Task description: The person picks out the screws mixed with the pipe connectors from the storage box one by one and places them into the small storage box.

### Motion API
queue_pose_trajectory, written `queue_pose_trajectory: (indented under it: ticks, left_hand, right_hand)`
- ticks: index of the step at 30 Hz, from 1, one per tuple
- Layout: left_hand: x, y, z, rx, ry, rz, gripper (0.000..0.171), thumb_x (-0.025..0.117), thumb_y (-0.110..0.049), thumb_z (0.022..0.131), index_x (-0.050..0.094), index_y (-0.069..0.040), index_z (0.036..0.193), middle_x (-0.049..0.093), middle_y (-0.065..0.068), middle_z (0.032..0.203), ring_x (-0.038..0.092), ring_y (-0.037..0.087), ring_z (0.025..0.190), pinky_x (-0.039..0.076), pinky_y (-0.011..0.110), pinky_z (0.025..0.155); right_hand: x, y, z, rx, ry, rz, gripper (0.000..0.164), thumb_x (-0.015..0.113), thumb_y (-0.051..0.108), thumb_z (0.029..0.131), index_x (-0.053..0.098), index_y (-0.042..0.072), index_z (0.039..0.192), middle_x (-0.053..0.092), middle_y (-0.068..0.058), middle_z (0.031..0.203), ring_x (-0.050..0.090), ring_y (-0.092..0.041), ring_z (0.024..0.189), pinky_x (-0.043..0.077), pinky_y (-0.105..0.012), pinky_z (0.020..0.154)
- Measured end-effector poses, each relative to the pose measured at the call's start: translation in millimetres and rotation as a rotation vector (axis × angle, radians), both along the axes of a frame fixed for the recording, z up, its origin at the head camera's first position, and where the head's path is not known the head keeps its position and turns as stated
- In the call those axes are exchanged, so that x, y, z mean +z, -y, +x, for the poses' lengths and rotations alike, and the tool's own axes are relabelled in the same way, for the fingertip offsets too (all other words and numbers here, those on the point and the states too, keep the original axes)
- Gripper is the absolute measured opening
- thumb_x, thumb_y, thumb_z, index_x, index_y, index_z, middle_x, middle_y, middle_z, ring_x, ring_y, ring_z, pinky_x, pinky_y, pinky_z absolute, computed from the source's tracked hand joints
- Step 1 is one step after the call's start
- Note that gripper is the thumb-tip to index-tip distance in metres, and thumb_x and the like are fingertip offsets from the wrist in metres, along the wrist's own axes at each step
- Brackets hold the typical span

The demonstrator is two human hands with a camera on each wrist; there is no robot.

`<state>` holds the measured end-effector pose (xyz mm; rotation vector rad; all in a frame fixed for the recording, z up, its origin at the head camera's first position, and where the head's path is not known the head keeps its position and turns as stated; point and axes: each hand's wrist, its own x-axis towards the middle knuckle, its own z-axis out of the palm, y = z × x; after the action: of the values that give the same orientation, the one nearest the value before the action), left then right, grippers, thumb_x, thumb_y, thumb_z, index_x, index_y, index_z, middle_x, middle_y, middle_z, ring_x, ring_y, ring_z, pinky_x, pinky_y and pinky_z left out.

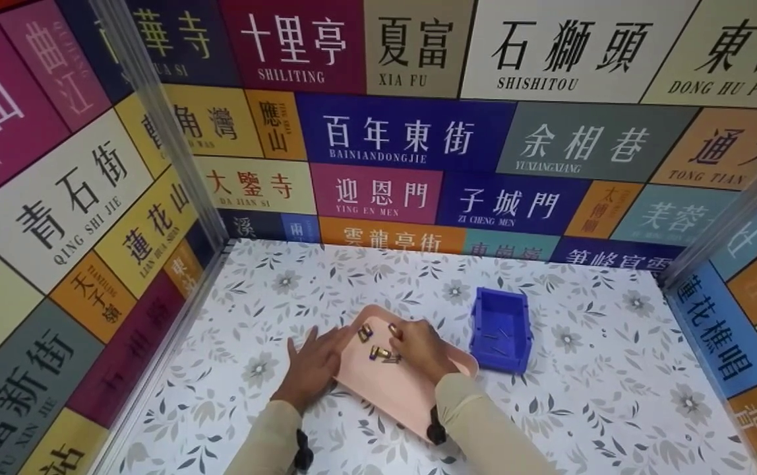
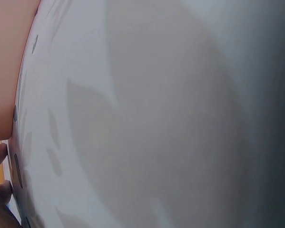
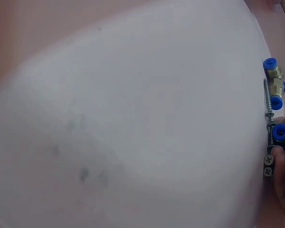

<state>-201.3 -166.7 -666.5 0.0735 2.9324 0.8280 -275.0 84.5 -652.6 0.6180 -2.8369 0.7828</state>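
We judge the pink tray (image 1: 382, 390) could skid if the left hand (image 1: 316, 369), fingers apart at its left edge, eases off. Near the far-left corner, our right hand (image 1: 423, 346) pinches a brass fitting (image 1: 393, 328); a loose pinch might drop it onto the screws (image 3: 268, 160).

The right hand (image 1: 421, 348) and its sleeve (image 1: 484, 422) hid part of the pink tray (image 1: 378, 389). Fingers (image 3: 280, 173) partly covered a blue-ringed fitting (image 3: 280, 132). The left wrist view cropped the left hand (image 1: 316, 364) and blurred the worktop (image 2: 132, 118). Screws (image 1: 500, 351) in the blue bin (image 1: 504, 364) looked tiny.
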Motion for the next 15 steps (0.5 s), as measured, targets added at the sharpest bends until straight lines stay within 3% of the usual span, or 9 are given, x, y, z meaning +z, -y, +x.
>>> queue_pose_trajectory:
  ticks: [15]
  left_hand:
    - [-1.8, 0.0, 0.2, 0.001, -0.018, 0.027, 0.048, 0.030, -0.049, 0.108, 0.025, -0.058, 0.155, 0.031, -0.021, 0.165, 0.011, 0.028, 0.161, -0.014, 0.071, 0.120]
  right_hand:
    - [0.2, -1.0, 1.0, 0.008, 0.014, 0.030, 0.032, 0.074, 0.016, 0.090, 0.060, 0.018, 0.062, 0.055, 0.010, 0.058, 0.050, -0.005, 0.054, 0.043, -0.022, 0.049]
